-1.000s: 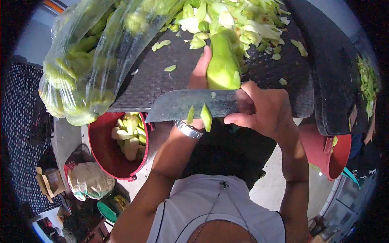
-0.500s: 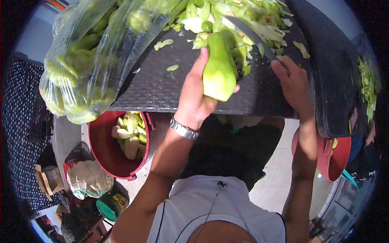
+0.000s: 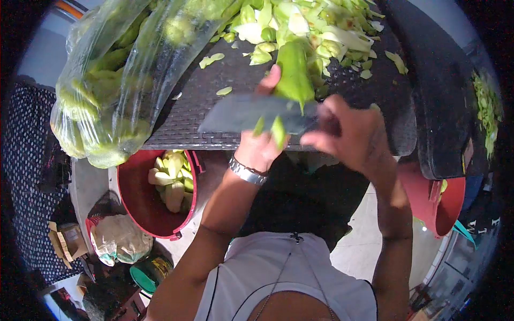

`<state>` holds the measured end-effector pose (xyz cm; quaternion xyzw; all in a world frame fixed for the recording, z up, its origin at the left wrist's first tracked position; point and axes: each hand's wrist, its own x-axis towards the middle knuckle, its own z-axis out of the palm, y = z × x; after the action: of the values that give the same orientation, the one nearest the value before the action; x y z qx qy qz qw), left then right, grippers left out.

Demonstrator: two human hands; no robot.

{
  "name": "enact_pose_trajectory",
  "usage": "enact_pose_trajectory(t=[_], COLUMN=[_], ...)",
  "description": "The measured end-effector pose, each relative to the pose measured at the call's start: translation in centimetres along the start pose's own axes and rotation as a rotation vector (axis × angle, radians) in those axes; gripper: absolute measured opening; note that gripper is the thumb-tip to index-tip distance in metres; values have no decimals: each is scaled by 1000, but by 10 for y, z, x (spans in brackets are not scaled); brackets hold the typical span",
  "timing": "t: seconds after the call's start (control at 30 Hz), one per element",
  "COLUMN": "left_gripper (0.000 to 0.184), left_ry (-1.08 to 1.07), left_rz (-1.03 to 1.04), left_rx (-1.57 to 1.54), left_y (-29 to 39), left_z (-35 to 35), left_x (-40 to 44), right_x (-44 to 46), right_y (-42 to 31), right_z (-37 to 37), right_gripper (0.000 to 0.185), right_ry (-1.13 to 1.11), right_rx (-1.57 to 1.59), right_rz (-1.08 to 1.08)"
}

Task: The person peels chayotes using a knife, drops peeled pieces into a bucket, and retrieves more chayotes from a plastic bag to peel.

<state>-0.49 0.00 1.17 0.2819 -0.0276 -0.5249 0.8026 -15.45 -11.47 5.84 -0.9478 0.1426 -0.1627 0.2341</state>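
My left hand (image 3: 262,144), with a metal watch at the wrist, is closed round a long, smooth green fruit (image 3: 293,69); its exact kind is unclear. My right hand (image 3: 353,131) grips a wide-bladed knife (image 3: 251,113), slightly smeared by motion. The blade lies crosswise at the near end of the fruit and hides part of my left hand. Two small green slivers (image 3: 277,131) show against the blade. Beyond the fruit, a heap of pale green peelings (image 3: 332,32) covers the far part of the dark woven-look table (image 3: 214,125).
A clear plastic bag (image 3: 107,101) of green fruits hangs over the table's left edge. Below stands a red bucket (image 3: 128,187) holding peeled pieces. Another red bucket (image 3: 450,208) is at right. A dark surface (image 3: 444,117) adjoins the table, with more peelings (image 3: 486,115) farther right.
My right hand has swung the knife left and toward me, from beside the peelings to across the fruit's near end. Green slivers now show at the blade. My left hand keeps holding the fruit.
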Motion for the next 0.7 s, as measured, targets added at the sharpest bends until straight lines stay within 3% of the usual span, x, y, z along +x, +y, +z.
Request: enact_pose_trajectory(t=[0.07,0.17,0.27,0.33,0.43,0.57,0.63,0.7], left_gripper=[51,52,53,51,49,50,53,54], left_ry=[-39,-81,-5,-124,-49,-69,-86,-100], left_rz=[52,8,87,-186,-100,-18,-40,-63], left_rx=[71,87,123,-211,-132,32,163,137], left_y=[-1,5,0,6,1,2,10,14], left_z=[2,5,6,7,5,3,2,-2], left_x=[-11,-13,-16,-6,-3,-11,-15,-19], right_x=[13,19,6,-2,-4,4,16,14], right_y=[18,64,17,-1,-2,23,67,118], right_z=[-8,-13,-15,-8,-5,-10,-8,-16], right_gripper=[53,51,53,53,48,49,43,40], right_ry=[32,107,-16,-86,-85,-44,96,171], right_rx=[-44,94,92,122,80,39,-113,-316], right_rz=[189,254,167,17,-82,-43,178,-92])
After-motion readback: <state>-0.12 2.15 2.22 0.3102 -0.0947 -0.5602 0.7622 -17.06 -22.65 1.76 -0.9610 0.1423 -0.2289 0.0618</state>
